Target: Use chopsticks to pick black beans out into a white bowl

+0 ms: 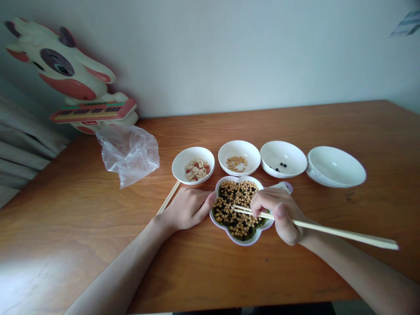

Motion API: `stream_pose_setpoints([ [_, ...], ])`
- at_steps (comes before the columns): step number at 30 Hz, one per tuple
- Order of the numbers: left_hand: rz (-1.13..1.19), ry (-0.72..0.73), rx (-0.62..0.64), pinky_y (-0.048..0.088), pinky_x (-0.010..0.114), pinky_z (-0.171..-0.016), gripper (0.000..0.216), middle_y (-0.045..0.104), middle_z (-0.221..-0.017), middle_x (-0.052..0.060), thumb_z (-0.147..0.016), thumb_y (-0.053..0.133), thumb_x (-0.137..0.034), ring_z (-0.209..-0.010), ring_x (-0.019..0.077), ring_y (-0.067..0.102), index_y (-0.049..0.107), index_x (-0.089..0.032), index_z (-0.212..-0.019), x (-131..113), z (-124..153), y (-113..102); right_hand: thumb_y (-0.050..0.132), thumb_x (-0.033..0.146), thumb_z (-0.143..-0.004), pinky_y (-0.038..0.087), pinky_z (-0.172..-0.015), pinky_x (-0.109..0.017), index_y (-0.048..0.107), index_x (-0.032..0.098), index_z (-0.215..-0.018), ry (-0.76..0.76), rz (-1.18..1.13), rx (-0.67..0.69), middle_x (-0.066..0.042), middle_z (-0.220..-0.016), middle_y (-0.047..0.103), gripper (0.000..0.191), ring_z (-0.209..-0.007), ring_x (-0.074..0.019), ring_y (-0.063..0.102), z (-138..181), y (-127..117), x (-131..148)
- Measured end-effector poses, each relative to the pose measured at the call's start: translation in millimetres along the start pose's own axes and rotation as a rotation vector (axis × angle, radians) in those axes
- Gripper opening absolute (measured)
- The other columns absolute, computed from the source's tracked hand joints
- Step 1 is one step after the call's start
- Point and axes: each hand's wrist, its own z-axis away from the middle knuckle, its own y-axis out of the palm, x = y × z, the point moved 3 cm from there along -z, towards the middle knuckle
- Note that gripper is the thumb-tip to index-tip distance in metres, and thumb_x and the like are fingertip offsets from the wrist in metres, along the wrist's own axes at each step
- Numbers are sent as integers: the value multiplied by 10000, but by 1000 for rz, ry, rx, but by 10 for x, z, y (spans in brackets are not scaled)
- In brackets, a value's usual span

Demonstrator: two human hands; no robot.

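In the head view my right hand (285, 214) is closed round a pair of chopsticks (341, 231). Their tips reach into the beans (241, 192), a mix of yellow, black and green ones, in a flower-shaped dish (233, 239) with a pale purple rim. At the dish's left edge is my left hand (192, 205), thumb and forefinger against the rim, its other fingers mostly hidden. Behind the dish stand white bowls: one with pale, reddish nut pieces (197, 169), one with yellow beans (236, 163), and one with several black beans (281, 166).
At the right end of the row, another white bowl (337, 168) shows no contents. A second pair of chopsticks (169, 197) lies beside my left hand. A crumpled clear plastic bag (129, 151) and a cow-shaped toy keyboard (93, 111) are at the back left, near the wall.
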Motion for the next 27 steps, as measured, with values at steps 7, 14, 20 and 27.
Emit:
stream_pose_setpoints([
  [7,15,-4,9,336,334,-673,483,643,-734,24,-1135,283,-337,-633,153,534,518,-191,-739,3,-6,-4,134,670,-1083,394,-666,-331,607,201,-790,2,4,1,-29,-713,640,728,-643,-169,573,15,10,-16],
  [14,7,-8,1,323,338,-672,479,635,-724,17,-1133,293,-341,-625,149,522,504,-192,-730,-4,-2,-10,139,681,-1077,391,-670,-336,600,203,-801,15,5,20,-29,-725,639,719,-645,-170,567,23,14,-32],
  [20,11,0,-1,326,335,-675,474,635,-725,12,-1133,294,-338,-627,144,523,496,-189,-730,-5,-3,-7,162,671,-1081,392,-668,-331,605,200,-801,4,-10,15,-28,-721,642,705,-642,-165,571,12,5,-12],
  [27,-3,5,-2,329,340,-667,480,646,-729,24,-1133,291,-339,-627,151,531,512,-190,-734,-3,-6,-12,172,616,-1102,402,-669,-343,611,207,-789,-15,-18,16,-36,-711,649,677,-637,-178,579,14,27,-22],
])
